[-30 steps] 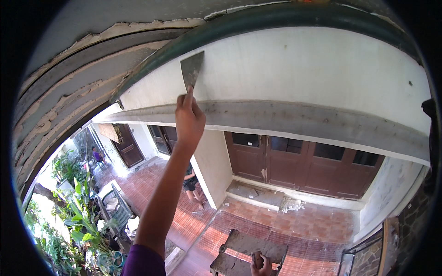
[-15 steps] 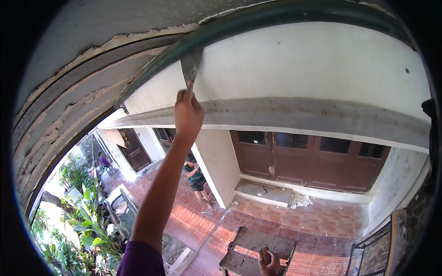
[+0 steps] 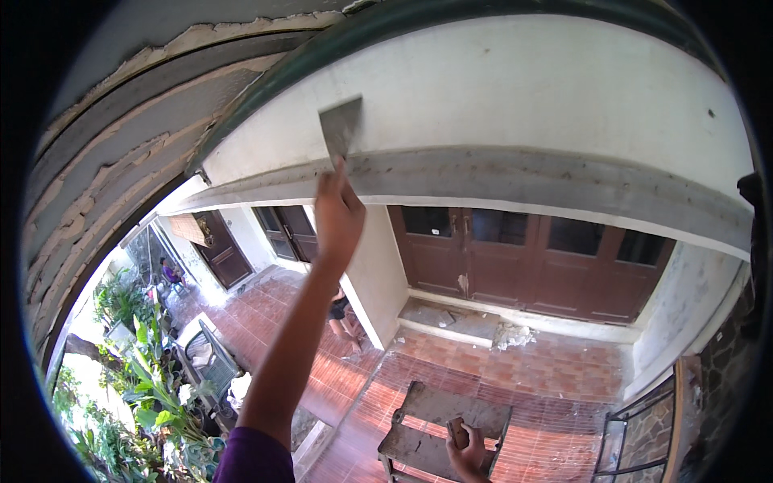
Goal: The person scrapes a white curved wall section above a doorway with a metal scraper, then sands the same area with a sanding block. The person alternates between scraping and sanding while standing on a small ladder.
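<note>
My left hand (image 3: 340, 216) is raised in front of the pale wall and closed round the handle of a putty knife, one finger stretched along its blade (image 3: 341, 126). That wide, thin grey blade points upward against the white wall (image 3: 523, 88), just above the grey ledge (image 3: 547, 173). The handle is hidden in my fingers. Low in the picture, my right hand (image 3: 467, 455) grips a small brown block-like object (image 3: 457, 433), whose exact kind I cannot make out. Below it stands a worn, dusty table or platform (image 3: 459, 402).
A dark green pipe (image 3: 322, 60) curves along the wall top beneath peeling ceiling boards (image 3: 121, 121). Brown doors (image 3: 515, 266) stand below, with white debris (image 3: 515, 336) at the step. Two other people are farther off, one sitting (image 3: 171, 272), one partly hidden (image 3: 341, 318). Plants (image 3: 153, 378) grow left.
My left hand has lowered the putty knife, so its blade has come away from the green pipe and down the wall. My right hand still holds the brown object. The view has shifted slightly.
</note>
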`<state>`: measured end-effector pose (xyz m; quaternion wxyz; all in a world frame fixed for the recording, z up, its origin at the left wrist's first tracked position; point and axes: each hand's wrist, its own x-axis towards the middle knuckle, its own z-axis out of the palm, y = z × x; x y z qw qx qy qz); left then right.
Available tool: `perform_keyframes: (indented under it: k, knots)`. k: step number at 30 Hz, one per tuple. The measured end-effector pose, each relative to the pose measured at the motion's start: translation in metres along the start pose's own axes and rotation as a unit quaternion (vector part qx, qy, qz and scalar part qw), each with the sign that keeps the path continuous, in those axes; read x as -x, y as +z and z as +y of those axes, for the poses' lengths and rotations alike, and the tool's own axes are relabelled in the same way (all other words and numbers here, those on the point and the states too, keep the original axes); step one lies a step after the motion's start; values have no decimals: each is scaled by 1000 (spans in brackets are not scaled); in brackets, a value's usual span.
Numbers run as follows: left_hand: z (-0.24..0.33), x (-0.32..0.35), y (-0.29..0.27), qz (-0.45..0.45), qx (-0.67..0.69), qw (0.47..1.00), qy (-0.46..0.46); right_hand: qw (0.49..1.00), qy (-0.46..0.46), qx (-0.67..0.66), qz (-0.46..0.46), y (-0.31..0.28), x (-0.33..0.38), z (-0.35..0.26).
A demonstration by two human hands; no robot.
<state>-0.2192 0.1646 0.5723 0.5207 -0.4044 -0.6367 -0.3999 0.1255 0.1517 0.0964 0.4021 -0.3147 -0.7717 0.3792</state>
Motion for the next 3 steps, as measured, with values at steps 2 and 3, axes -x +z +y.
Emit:
perform_keyframes:
  k: [2, 3]
  knots:
    - [2, 37, 7, -18, 9, 1000, -11, 1000, 11, 17, -13, 1, 0, -5]
    - [-7, 44, 9, -55, 2, 998, -38, 1000, -2, 3, -19, 0, -1, -4]
